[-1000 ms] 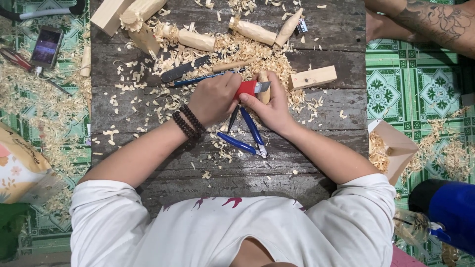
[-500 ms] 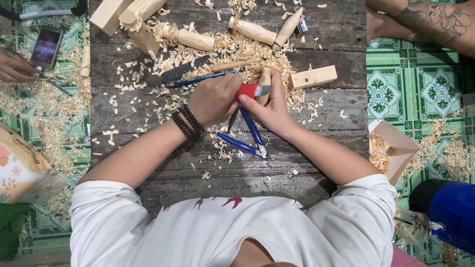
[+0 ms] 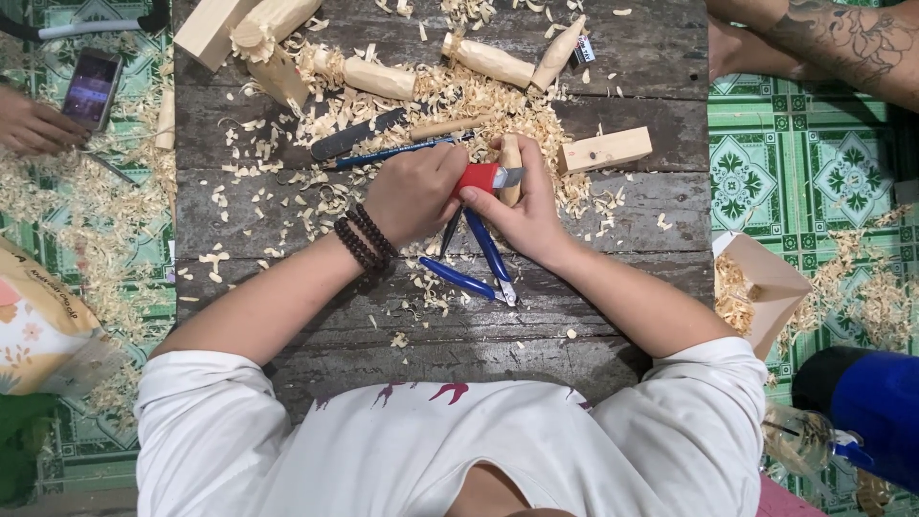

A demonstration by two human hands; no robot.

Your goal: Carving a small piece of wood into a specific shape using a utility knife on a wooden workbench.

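Carving is the step in hand, by my reading: the left hand (image 3: 414,194) is clenched around a red-handled knife (image 3: 481,177), whose short blade pokes out to the right against a pale wooden piece (image 3: 511,156). The right hand (image 3: 522,211) is wrapped around that piece, fingers curled behind it and thumb pressed near the blade, holding it upright just above the dark plank table (image 3: 613,239). Both grips are firmly closed, no slack in either. How much of the piece is shaped I cannot tell; the hands hide most of it. The next cut seems to call for a steady brace from the right hand and a short, controlled stroke of the blade, with the thumb kept out of the edge's path. Just near of the hands lie blue-handled pliers (image 3: 476,266), untouched. Far of them rest a blue pencil (image 3: 388,153) and a dark blade-like tool (image 3: 356,135) among shavings (image 3: 479,101). Rough-carved figures (image 3: 488,59) lie farther off, and a small wooden block (image 3: 605,149) sits just right.
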